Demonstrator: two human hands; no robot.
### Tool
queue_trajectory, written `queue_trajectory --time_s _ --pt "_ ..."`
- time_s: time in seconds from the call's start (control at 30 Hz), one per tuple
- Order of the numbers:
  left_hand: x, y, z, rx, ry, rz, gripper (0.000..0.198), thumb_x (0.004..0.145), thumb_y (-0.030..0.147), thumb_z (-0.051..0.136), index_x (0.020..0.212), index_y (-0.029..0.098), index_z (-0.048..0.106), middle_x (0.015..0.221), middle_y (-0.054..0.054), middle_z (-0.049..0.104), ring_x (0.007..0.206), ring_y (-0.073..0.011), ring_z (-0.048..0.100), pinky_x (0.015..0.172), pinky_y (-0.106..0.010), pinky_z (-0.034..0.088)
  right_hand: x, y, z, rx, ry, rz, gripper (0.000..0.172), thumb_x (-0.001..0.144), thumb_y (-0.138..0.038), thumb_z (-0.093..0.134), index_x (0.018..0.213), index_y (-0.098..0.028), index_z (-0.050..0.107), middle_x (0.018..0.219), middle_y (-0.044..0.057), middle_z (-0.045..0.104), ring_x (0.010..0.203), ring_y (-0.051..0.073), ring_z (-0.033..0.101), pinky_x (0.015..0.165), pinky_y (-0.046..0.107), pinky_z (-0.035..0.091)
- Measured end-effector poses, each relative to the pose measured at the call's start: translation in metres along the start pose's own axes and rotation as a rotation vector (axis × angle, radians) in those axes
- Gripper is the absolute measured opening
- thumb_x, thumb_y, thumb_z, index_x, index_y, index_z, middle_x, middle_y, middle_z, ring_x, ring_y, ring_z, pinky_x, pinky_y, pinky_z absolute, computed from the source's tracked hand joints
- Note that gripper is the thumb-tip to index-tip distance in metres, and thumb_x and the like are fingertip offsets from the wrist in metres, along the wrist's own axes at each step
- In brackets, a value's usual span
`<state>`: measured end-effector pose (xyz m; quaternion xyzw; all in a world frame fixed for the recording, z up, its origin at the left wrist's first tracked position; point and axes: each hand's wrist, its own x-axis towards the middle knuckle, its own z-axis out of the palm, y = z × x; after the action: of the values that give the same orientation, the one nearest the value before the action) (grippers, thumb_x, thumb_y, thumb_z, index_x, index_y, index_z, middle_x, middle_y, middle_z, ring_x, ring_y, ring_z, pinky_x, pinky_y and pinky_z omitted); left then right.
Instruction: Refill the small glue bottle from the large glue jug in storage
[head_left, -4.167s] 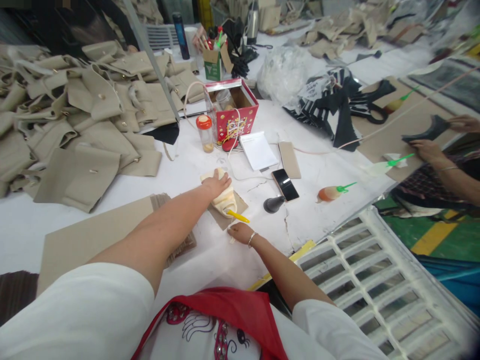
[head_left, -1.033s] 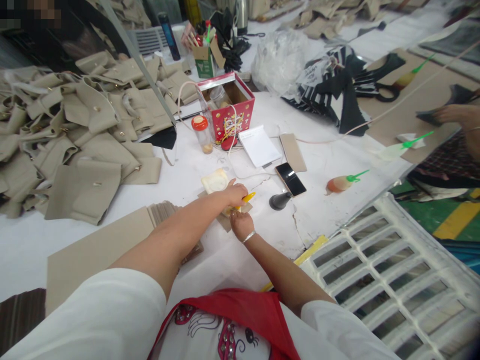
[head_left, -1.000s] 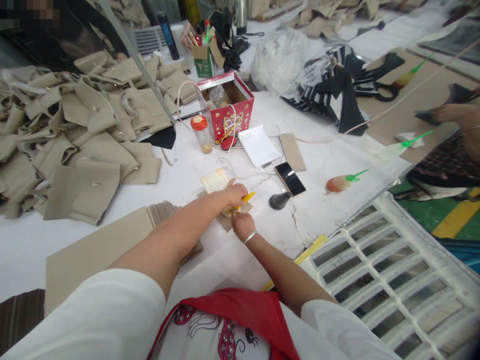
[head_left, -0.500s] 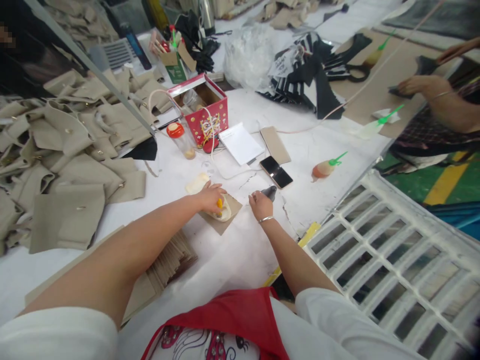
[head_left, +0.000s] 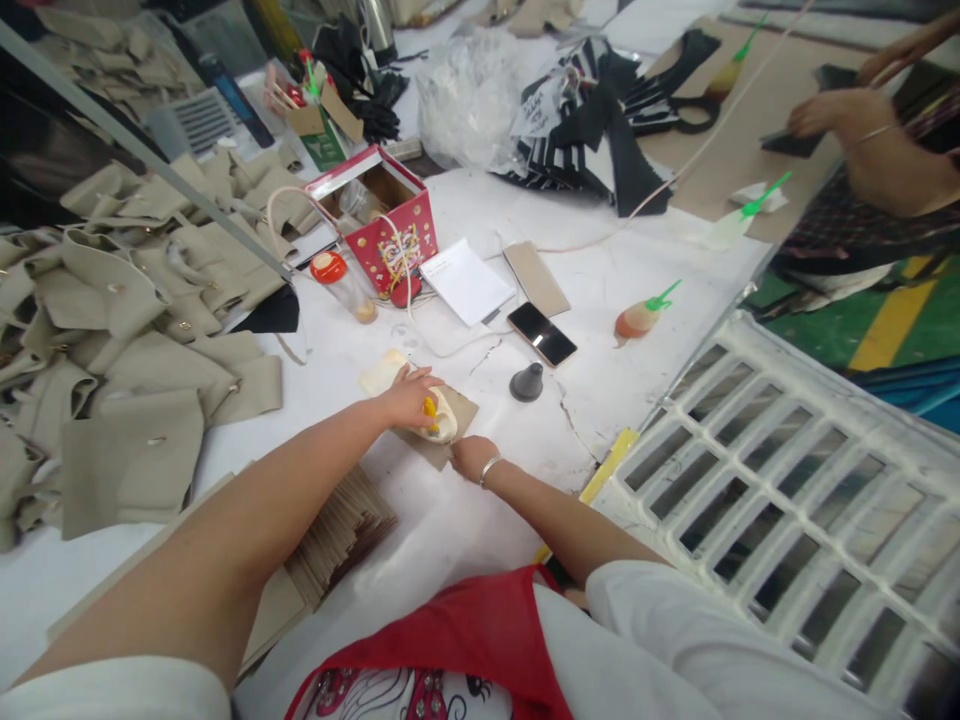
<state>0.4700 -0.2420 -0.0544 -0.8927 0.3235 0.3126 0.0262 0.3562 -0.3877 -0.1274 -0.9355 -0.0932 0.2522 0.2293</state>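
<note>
My left hand (head_left: 411, 398) is closed on a small yellow piece (head_left: 430, 412) that stands on a cream-coloured oval template (head_left: 446, 420). Under the template lies a flat beige piece (head_left: 463, 408), its corners showing around it. My right hand (head_left: 472, 458) is at the near right corner of the beige piece, fingers pressed together; what they pinch there is too small to make out. A dark grey cone-shaped object (head_left: 527, 383) stands upright on the white table, apart from both hands. A stack of beige pieces (head_left: 341, 535) sits beneath my left forearm.
Many beige flap pieces (head_left: 135, 410) are heaped at the left. Behind are a red box (head_left: 397, 240), a jar with a red lid (head_left: 341, 285), a white pad (head_left: 466, 282), a phone (head_left: 542, 333) and a glue bottle (head_left: 645, 316). A white rack (head_left: 780, 490) borders the right; another person's hand (head_left: 832, 115) works beyond.
My right hand has let go of the grey cone, which now stands on the table, and has moved left and nearer to the beige piece's corner. My left hand stays on the template.
</note>
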Motion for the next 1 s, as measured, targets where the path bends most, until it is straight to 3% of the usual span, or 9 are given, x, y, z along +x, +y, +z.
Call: queue_trajectory --time_s 0.1,0.23,0.33,0.4,0.6,0.73,0.87,1.0 --pt "-0.001 0.001 -0.001 -0.003 -0.014 -0.006 0.018 0.072 0.033 0.071 0.086 0.023 0.071 0.146 -0.002 0.043 0.142 -0.03 0.02 0.115 -0.06 0.004 -0.011 0.015 -0.016 -0.04 -0.08 0.009 0.032 0.092 -0.042 0.054 0.102 -0.013 0.062 0.097 0.006 0.062 0.085 0.014 0.059 0.078 0.032 0.051" --pt "0.0 0.001 -0.001 -0.016 -0.015 -0.006 0.017 0.072 0.033 0.07 0.086 0.024 0.072 0.146 -0.001 0.043 0.142 -0.0309 0.02 0.115 -0.059 0.003 -0.023 0.059 -0.059 -0.134 -0.176 0.03 0.018 0.085 -0.026 0.058 0.079 -0.012 0.068 0.083 0.011 0.066 0.083 0.021 0.062 0.07 0.03 0.045" --pt "0.002 0.0 0.001 -0.013 -0.007 0.008 0.016 0.072 0.032 0.069 0.085 0.023 0.072 0.146 -0.001 0.042 0.142 -0.0314 0.02 0.115 -0.06 0.003 -0.02 0.077 -0.081 -0.188 -0.087 0.081 0.024 0.088 -0.029 0.051 0.078 -0.014 0.068 0.086 0.012 0.067 0.085 0.022 0.061 0.066 0.029 0.039" --pt "0.003 -0.001 0.002 -0.012 -0.003 0.004 0.017 0.071 0.033 0.069 0.085 0.023 0.071 0.146 -0.002 0.042 0.142 -0.0308 0.02 0.114 -0.061 0.003 -0.008 0.074 -0.081 -0.138 0.024 0.09 0.03 0.092 -0.034 0.047 0.08 -0.015 0.067 0.086 0.011 0.067 0.082 0.019 0.06 0.065 0.027 0.036" --pt "0.003 -0.001 0.004 -0.008 0.009 0.001 0.018 0.07 0.033 0.068 0.086 0.024 0.071 0.145 -0.002 0.044 0.142 -0.0303 0.02 0.115 -0.06 0.003 0.047 0.043 -0.064 0.515 0.428 0.209 0.031 0.086 -0.032 0.049 0.06 -0.015 0.054 0.065 0.002 0.058 0.066 0.011 0.049 0.061 0.023 0.034" --pt "0.003 -0.002 0.004 -0.017 0.026 0.007 0.019 0.07 0.032 0.069 0.087 0.023 0.072 0.146 -0.003 0.043 0.142 -0.0317 0.02 0.114 -0.061 0.003 0.05 0.042 -0.078 0.976 0.693 0.141 0.032 0.077 -0.041 0.056 0.058 -0.016 0.05 0.062 -0.001 0.053 0.063 0.01 0.045 0.06 0.021 0.036" --pt "0.002 -0.002 0.002 -0.033 0.02 0.013 0.019 0.07 0.032 0.069 0.086 0.023 0.073 0.145 -0.003 0.043 0.142 -0.0318 0.021 0.115 -0.06 0.001 0.029 0.053 -0.104 1.574 0.711 0.278 0.02 0.068 -0.035 0.06 0.072 -0.017 0.05 0.063 -0.004 0.048 0.05 0.006 0.035 0.05 0.021 0.035" --pt "0.001 -0.001 0.0 -0.024 0.014 0.013 0.021 0.071 0.032 0.069 0.088 0.022 0.071 0.146 -0.003 0.043 0.143 -0.0309 0.02 0.115 -0.058 0.0 0.002 0.063 -0.128 1.845 0.695 0.229 0.01 0.072 -0.025 0.05 0.073 -0.019 0.043 0.058 -0.007 0.038 0.043 0.004 0.024 0.048 0.02 0.036"
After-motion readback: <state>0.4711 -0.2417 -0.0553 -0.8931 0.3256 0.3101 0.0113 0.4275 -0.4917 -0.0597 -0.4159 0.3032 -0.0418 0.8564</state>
